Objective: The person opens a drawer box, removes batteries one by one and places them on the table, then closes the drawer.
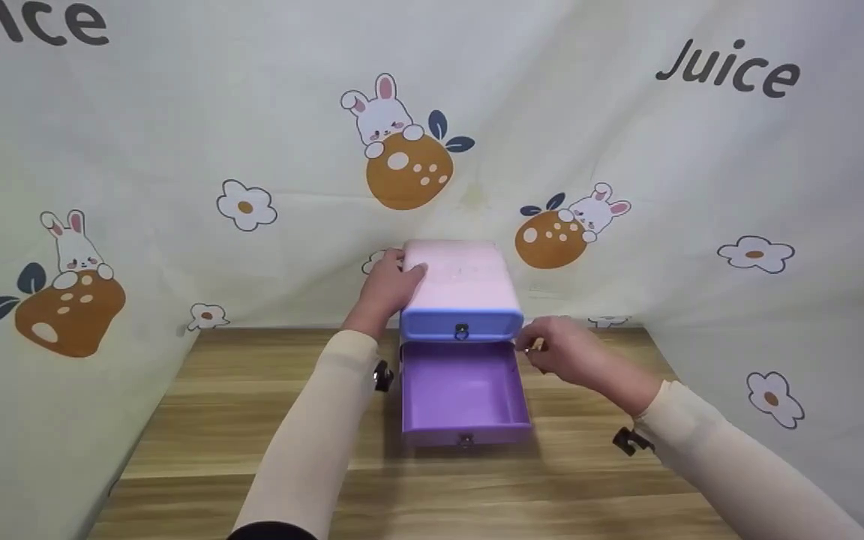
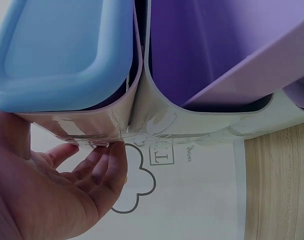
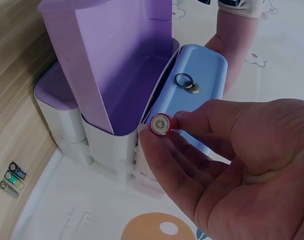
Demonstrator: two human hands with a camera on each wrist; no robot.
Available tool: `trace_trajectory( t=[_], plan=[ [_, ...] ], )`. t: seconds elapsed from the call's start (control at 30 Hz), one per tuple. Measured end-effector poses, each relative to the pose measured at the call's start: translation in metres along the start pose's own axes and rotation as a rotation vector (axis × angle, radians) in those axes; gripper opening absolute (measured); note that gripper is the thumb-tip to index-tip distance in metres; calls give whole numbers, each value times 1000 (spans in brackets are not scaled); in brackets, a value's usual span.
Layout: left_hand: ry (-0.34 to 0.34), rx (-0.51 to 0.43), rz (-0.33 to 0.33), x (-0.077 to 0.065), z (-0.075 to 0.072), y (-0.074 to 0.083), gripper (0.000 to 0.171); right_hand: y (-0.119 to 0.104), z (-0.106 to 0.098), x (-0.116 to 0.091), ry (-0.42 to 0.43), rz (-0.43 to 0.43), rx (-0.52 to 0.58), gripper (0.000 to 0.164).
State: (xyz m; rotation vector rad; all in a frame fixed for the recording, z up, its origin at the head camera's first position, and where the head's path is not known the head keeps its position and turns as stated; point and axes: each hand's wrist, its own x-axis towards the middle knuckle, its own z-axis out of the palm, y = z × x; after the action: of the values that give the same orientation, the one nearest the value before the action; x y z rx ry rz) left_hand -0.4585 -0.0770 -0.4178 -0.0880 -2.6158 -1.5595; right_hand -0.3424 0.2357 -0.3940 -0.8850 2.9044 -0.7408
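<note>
A small drawer cabinet (image 1: 454, 274) has a pink top tier with a blue drawer (image 1: 432, 324), closed, its ring pull hanging at the front. Below it a purple drawer (image 1: 458, 394) is pulled far out, and its visible floor is bare. My left hand (image 1: 393, 289) holds the cabinet's upper left edge, thumb on top and bent fingers against the side. Beside the cabinet's right front corner, my right hand (image 1: 571, 349) pinches a red-wrapped battery (image 3: 161, 124) between thumb and fingers. The battery's round end faces the right wrist camera.
Several batteries (image 3: 13, 179) lie together on the wooden table (image 1: 274, 442), right of the cabinet. Under the pulled-out drawer is another purple drawer (image 3: 57, 85), closed. A cloth (image 1: 289, 135) printed with rabbits and fruit hangs behind and at both sides.
</note>
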Motion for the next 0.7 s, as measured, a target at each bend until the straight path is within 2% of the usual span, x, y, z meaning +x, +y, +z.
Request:
trace_trajectory(
  t=[0.2, 0.43, 0.7],
  plan=[
    [1, 4, 5, -1, -1, 1, 63, 7, -4, -1, 29, 3, -1, 20],
    [13, 3, -7, 0, 0, 0, 64, 18, -13, 1, 17, 101, 10, 21],
    [19, 22, -14, 0, 1, -1, 65, 41, -19, 5, 14, 150, 19, 26]
  ],
)
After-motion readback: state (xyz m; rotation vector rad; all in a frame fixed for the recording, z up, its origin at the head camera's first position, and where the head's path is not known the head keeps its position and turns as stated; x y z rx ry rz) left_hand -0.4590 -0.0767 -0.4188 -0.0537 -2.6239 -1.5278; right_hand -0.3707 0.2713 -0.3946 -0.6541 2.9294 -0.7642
